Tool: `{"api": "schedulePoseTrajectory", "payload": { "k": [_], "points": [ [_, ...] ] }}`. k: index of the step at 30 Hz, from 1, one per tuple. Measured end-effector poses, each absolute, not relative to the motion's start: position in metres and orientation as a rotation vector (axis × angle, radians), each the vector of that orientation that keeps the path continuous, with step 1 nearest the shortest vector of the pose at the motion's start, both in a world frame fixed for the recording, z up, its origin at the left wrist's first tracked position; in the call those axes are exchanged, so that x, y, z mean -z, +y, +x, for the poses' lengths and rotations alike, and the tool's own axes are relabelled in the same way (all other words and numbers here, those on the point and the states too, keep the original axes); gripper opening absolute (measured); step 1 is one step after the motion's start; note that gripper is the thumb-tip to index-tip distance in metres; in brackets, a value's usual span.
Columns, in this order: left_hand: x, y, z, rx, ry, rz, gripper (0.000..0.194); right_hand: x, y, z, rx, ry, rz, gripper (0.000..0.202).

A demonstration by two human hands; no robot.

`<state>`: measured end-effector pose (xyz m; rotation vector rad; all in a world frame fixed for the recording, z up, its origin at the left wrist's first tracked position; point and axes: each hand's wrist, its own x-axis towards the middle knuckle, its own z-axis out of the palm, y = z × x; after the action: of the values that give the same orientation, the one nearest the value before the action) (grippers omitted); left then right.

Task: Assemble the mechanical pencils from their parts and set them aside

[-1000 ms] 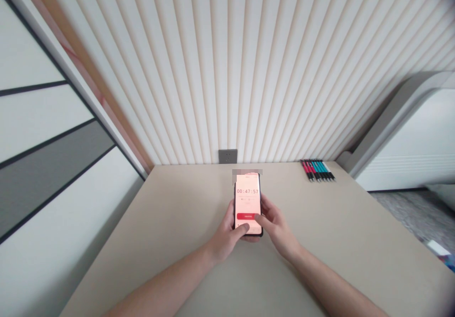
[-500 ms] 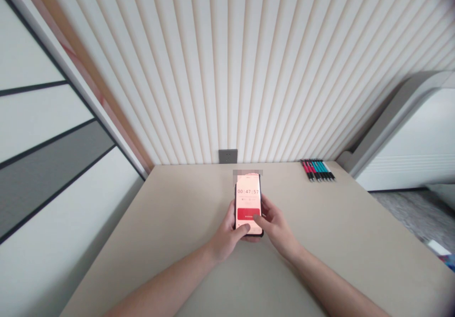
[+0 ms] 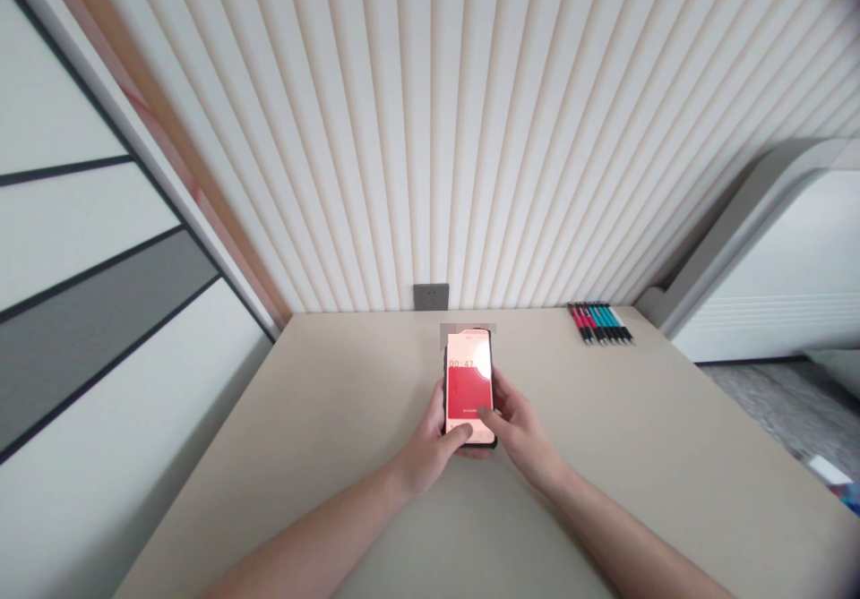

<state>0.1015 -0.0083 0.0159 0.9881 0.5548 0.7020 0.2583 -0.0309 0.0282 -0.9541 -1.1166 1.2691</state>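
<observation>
A smartphone (image 3: 468, 390) in a dark case is held upright between both hands, above the middle of the table. Its lit screen shows the digits 00:47 in part, with a large red area below them. My left hand (image 3: 430, 442) is closed around the phone's left side and lower edge, thumb over the bottom of the screen. On the other side, my right hand (image 3: 520, 424) grips the right edge, its thumb tip on the lower part of the red area. The fingers behind the phone are mostly hidden.
Several pens (image 3: 600, 323), red, teal and white with black grips, lie in a row at the back right of the beige table (image 3: 322, 411). A dark wall socket (image 3: 431, 296) sits in the ribbed wall just behind the table. A white headboard-like panel (image 3: 772, 286) stands to the right.
The red area on the phone's screen has grown upward and now covers part of the digits. Both hands and the phone stay almost in place.
</observation>
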Motion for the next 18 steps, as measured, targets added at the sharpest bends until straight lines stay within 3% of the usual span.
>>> {"api": "schedulePoseTrajectory", "payload": {
  "k": [6,18],
  "points": [
    [-0.0190,-0.0088,0.1025,-0.711,0.573,1.000,0.066,-0.0244,-0.0300,0.2570,-1.260,-1.114,-0.959,0.052],
    [-0.0249,-0.0103,0.1068,-0.768,0.656,1.162,0.058,-0.0273,-0.0329,0.2524,-1.372,-1.036,-0.931,0.068]
  ]
}}
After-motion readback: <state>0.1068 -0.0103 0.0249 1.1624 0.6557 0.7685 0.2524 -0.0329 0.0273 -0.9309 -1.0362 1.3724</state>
